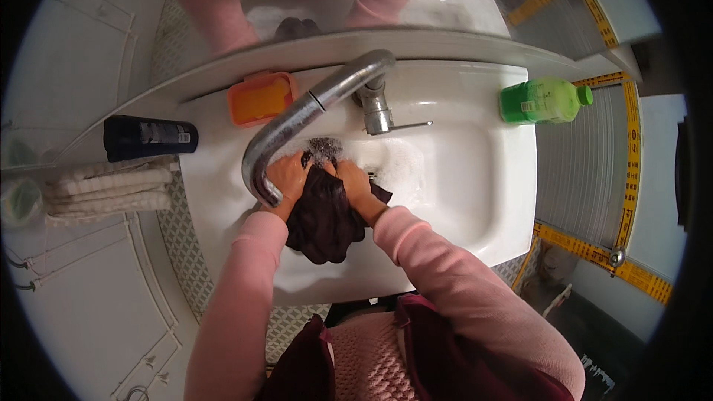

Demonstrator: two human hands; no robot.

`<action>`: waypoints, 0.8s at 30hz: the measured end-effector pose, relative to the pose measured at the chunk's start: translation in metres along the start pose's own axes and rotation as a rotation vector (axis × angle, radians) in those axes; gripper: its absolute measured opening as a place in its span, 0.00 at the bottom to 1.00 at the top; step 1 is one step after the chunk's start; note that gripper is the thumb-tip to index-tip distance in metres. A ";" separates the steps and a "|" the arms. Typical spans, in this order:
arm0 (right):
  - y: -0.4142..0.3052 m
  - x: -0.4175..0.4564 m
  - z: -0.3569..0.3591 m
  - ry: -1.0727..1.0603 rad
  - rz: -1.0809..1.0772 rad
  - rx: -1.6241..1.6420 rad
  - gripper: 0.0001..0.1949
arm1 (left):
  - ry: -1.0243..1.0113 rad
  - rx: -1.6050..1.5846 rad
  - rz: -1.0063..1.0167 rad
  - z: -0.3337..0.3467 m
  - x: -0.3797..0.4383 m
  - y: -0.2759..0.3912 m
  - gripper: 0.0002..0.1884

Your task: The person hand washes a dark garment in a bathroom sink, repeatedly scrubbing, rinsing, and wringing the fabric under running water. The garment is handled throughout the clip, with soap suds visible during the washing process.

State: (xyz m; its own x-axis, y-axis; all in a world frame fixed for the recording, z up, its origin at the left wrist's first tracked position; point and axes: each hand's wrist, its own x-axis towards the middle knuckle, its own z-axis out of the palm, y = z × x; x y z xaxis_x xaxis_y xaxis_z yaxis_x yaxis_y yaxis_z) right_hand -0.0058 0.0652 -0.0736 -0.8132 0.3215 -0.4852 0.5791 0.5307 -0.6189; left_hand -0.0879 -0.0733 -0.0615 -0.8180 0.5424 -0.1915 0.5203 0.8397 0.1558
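Observation:
A dark, wet cloth lies bunched in the white washbasin, its lower part draped over the front inner slope. My left hand grips its upper left side, fingers curled into the fabric and partly hidden. On the upper right side, my right hand holds the same cloth close to the left one. Foamy suds spread around the cloth and right of my right hand. The cloth's far end sits among bubbles. Whether it is a garment cannot be made out.
A curved chrome faucet arches over my left wrist, its lever pointing right. An orange soap box and a green liquid bottle stand on the rim. At left are a dark bottle and folded towels. A mirror rises behind.

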 end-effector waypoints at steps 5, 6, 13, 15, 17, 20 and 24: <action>0.002 0.001 0.002 0.108 -0.035 0.041 0.31 | 0.072 -0.034 -0.052 -0.001 0.003 0.007 0.23; 0.004 -0.003 0.005 0.146 -0.003 0.093 0.31 | 0.048 -0.119 -0.127 0.001 -0.001 0.009 0.24; 0.026 0.004 -0.002 -0.030 -0.058 0.401 0.37 | -0.115 -0.890 -0.269 -0.027 -0.012 -0.018 0.31; 0.027 -0.007 -0.005 -0.046 -0.186 0.403 0.33 | 0.025 -1.244 -0.455 -0.041 -0.014 -0.024 0.36; 0.026 -0.037 -0.003 0.039 -0.367 0.336 0.30 | -0.115 -1.090 -0.400 -0.056 -0.002 -0.026 0.38; 0.020 -0.090 -0.008 0.056 -0.483 0.224 0.25 | -0.473 -0.926 -0.204 -0.064 -0.006 -0.017 0.40; 0.024 -0.136 -0.026 0.093 -0.509 0.315 0.26 | -0.608 -0.844 -0.222 -0.071 -0.057 -0.014 0.53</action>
State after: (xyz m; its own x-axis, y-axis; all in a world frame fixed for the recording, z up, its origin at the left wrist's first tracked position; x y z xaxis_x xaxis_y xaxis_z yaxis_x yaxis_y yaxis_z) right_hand 0.1168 0.0545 -0.0067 -0.9861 0.1630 -0.0332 0.0942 0.3828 -0.9190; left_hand -0.0659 -0.1181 0.0165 -0.4921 0.4982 -0.7139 -0.1554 0.7566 0.6351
